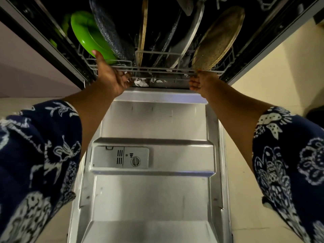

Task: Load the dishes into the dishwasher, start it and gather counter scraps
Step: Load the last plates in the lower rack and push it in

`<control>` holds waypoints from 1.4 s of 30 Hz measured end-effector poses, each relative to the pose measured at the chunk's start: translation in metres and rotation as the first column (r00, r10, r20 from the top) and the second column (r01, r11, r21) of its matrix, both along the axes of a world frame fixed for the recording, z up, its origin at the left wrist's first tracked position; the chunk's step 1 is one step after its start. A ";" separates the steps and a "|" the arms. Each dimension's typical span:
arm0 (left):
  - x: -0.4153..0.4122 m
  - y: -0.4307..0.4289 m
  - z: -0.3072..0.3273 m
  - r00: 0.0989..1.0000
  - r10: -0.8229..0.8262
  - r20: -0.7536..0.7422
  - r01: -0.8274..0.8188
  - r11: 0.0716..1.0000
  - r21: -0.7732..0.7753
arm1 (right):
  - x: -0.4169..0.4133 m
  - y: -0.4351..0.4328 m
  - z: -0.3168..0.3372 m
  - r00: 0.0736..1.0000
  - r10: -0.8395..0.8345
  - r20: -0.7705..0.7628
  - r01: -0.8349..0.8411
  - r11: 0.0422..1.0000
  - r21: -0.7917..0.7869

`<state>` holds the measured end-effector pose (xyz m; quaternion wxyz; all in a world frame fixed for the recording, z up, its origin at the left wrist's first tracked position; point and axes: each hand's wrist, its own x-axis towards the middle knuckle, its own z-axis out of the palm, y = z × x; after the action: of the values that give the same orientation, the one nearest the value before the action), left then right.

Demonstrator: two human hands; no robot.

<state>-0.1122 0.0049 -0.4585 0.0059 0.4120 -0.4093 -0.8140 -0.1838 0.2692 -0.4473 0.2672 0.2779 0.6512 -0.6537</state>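
Loading looked complete: left hand (112, 76) gripped the front rail of the lower rack (157, 68) beside the green plate (87, 35), right hand (201, 81) gripped it below the tan plate (219, 39); next, rack pushed home, door (154, 190) lifted shut.

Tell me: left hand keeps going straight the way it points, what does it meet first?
Probably the green plate: the left hand grips the lower rack's front rail and its thumb already reaches that plate's edge. Depth is unclear.
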 end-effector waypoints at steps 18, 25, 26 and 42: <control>0.452 0.075 -0.002 0.795 -0.341 0.502 0.335 0.936 0.106 | 0.458 0.110 -0.020 0.868 -0.128 0.480 0.121 0.992 0.046; 0.563 0.116 -0.090 0.736 -0.193 0.649 0.076 0.976 0.203 | 0.583 0.119 -0.106 0.711 -0.361 0.603 0.341 0.928 0.153; 0.566 0.122 -0.104 0.750 -0.139 0.647 0.010 0.980 0.199 | 0.584 0.115 -0.119 0.703 -0.409 0.582 0.418 0.899 0.128; 0.565 0.158 0.006 0.850 0.388 0.356 -0.479 0.850 0.218 | 0.575 0.095 -0.007 0.625 -0.644 0.440 0.754 0.645 -0.126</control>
<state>0.4530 0.1632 -0.4526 0.0673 0.6086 -0.1725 -0.7715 0.3911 0.3643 -0.4542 0.1402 0.5810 0.3224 -0.7340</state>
